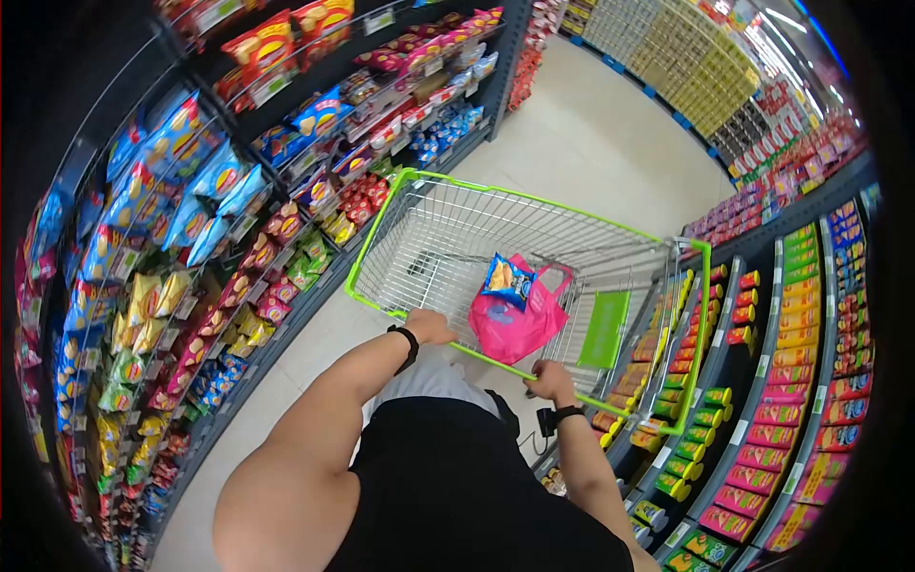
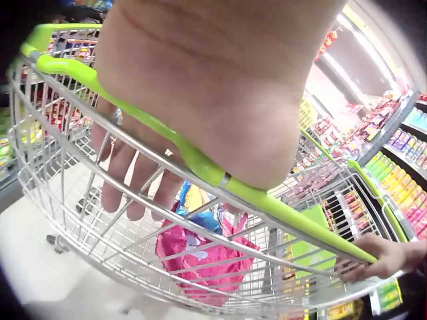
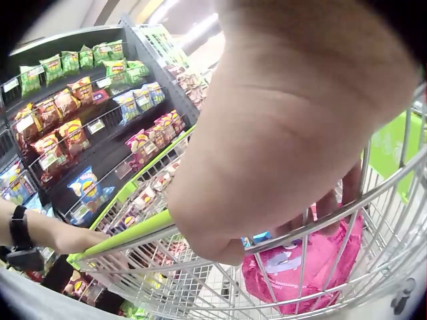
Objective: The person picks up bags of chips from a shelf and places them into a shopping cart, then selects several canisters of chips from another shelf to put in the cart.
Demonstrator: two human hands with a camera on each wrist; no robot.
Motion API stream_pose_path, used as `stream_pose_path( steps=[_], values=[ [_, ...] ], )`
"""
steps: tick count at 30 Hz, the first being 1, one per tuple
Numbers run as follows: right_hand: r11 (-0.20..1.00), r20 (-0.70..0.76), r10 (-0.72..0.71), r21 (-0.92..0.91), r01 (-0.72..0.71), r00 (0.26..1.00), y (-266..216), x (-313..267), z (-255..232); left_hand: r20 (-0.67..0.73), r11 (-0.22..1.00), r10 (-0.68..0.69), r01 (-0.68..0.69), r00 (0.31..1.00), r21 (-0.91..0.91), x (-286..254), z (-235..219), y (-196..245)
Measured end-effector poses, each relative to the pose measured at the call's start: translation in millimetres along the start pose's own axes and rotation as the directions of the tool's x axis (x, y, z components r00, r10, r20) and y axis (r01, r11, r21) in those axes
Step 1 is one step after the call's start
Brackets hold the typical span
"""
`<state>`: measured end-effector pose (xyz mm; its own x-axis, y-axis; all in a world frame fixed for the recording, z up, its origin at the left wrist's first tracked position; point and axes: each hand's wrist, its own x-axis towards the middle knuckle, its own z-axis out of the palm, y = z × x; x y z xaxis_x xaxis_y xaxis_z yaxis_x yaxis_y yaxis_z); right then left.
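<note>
A shopping cart (image 1: 408, 178) with a green rim and wire basket stands before me, its near long side across my body. My left hand (image 1: 434, 327) rests over that rim; in the left wrist view its fingers (image 2: 140, 180) hang loosely down inside the basket. Farther right, my right hand (image 1: 553, 381) grips the same rim, with fingers inside and thumb (image 3: 227, 252) outside. Between the hands, inside the basket, lies a pink plastic bag (image 1: 505, 329). On top of it is a blue snack packet (image 1: 508, 282), partly hidden in both wrist views.
Shelves of bagged chips (image 1: 181, 143) line the left side of the aisle. On the right, shelves hold canisters (image 1: 710, 410) and boxed snacks (image 1: 801, 338) close by the cart. Tiled floor (image 1: 572, 124) stretches ahead toward stacked goods (image 1: 658, 48).
</note>
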<state>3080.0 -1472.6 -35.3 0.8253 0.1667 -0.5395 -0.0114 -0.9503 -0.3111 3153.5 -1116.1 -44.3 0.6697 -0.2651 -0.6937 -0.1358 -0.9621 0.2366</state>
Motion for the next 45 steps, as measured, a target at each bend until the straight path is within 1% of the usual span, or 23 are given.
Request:
stream_pose_path(
  steps=[4, 7, 10, 11, 13, 15, 16, 17, 19, 21, 23, 24, 27, 29, 31, 33, 35, 36, 37, 39, 40, 42, 45],
  values=[
    [0.99, -0.027, 0.109, -0.087, -0.111, 0.994, 28, 11, -58, 0.089, 0.979, 0.183, -0.173, 0.979, -0.106, 19, -24, 35],
    [0.99, -0.182, 0.05, -0.122, -0.073, 0.982, 69, 30, -75, 0.13, 0.933, 0.356, -0.343, 0.925, -0.111, 40, -33, 57],
    [0.99, -0.155, 0.003, -0.139, -0.025, 0.988, 110, 54, -100, 0.135, 0.91, 0.414, -0.41, 0.9, -0.057, 83, -19, 73],
    [0.985, -0.184, -0.012, -0.17, -0.02, 0.983, 124, 64, -105, 0.149, 0.883, 0.469, -0.468, 0.871, -0.039, 107, -13, 78],
    [0.984, -0.235, 0.013, -0.169, -0.054, 0.972, 131, 73, -127, 0.166, 0.871, 0.479, -0.49, 0.862, 0.03, 118, -45, 104],
    [0.979, -0.164, 0.104, -0.155, -0.13, 0.981, 134, 86, -150, 0.241, 0.849, 0.523, -0.524, 0.817, -0.068, 136, -62, 113],
    [0.985, -0.201, 0.102, -0.119, -0.127, 0.974, 148, 102, -151, 0.213, 0.851, 0.525, -0.515, 0.824, -0.102, 151, -62, 117],
    [0.985, -0.154, 0.09, -0.133, -0.111, 0.984, 157, 114, -161, 0.172, 0.859, 0.512, -0.493, 0.842, -0.14, 167, -66, 114],
    [0.979, -0.082, 0.097, -0.173, -0.11, 0.992, 167, 121, -187, 0.116, 0.821, 0.571, -0.562, 0.813, -0.106, 181, -72, 125],
    [0.977, -0.108, 0.085, -0.185, -0.104, 0.99, 186, 148, -195, 0.204, 0.873, 0.483, -0.451, 0.852, -0.183, 210, -82, 130],
    [0.978, -0.164, 0.08, -0.179, -0.11, 0.983, 205, 170, -210, 0.243, 0.876, 0.478, -0.438, 0.844, -0.202, 235, -99, 137],
    [0.98, -0.154, 0.095, -0.158, -0.12, 0.983, 209, 179, -222, 0.183, 0.83, 0.554, -0.522, 0.812, -0.197, 253, -102, 136],
    [0.986, -0.173, 0.103, -0.114, -0.124, 0.979, 228, 212, -237, 0.129, 0.824, 0.558, -0.529, 0.82, -0.203, 281, -128, 150],
    [0.985, -0.148, 0.093, -0.129, -0.113, 0.985, 242, 233, -253, 0.144, 0.81, 0.526, -0.442, 0.838, -0.386, 324, -117, 136],
    [0.987, -0.088, 0.108, -0.114, -0.118, 0.99, 252, 246, -277, 0.207, 0.815, 0.456, -0.313, 0.866, -0.487, 361, -113, 131],
    [0.987, -0.089, 0.124, -0.096, -0.132, 0.988, 262, 264, -289, 0.125, 0.831, 0.483, -0.41, 0.867, -0.375, 366, -143, 149],
    [0.985, -0.095, 0.12, -0.111, -0.13, 0.988, 273, 282, -302, 0.178, 0.833, 0.452, -0.343, 0.874, -0.433, 367, -178, 176],
    [0.986, -0.092, 0.11, -0.118, -0.12, 0.99, 280, 289, -310, 0.136, 0.783, 0.535, -0.429, 0.834, -0.45, 382, -178, 176],
    [0.986, -0.1, 0.112, -0.111, -0.123, 0.989, 287, 292, -323, 0.137, 0.799, 0.489, -0.379, 0.862, -0.467, 391, -180, 180],
    [0.99, -0.107, 0.096, -0.092, -0.106, 0.99, 295, 304, -342, 0.134, 0.773, 0.525, -0.405, 0.841, -0.487, 411, -192, 189],
    [0.994, -0.133, 0.043, -0.096, -0.056, 0.99, 303, 311, -348, 0.135, 0.767, 0.522, -0.394, 0.842, -0.507, 416, -199, 192],
    [0.994, -0.115, 0.054, -0.093, -0.065, 0.992, 316, 332, -355, 0.107, 0.739, 0.51, -0.371, 0.854, -0.562, 431, -210, 204],
    [0.987, -0.142, -0.033, -0.159, 0.01, 0.989, 344, 363, -376, 0.198, 0.784, 0.429, -0.255, 0.881, -0.566, 451, -234, 221]
  ],
)
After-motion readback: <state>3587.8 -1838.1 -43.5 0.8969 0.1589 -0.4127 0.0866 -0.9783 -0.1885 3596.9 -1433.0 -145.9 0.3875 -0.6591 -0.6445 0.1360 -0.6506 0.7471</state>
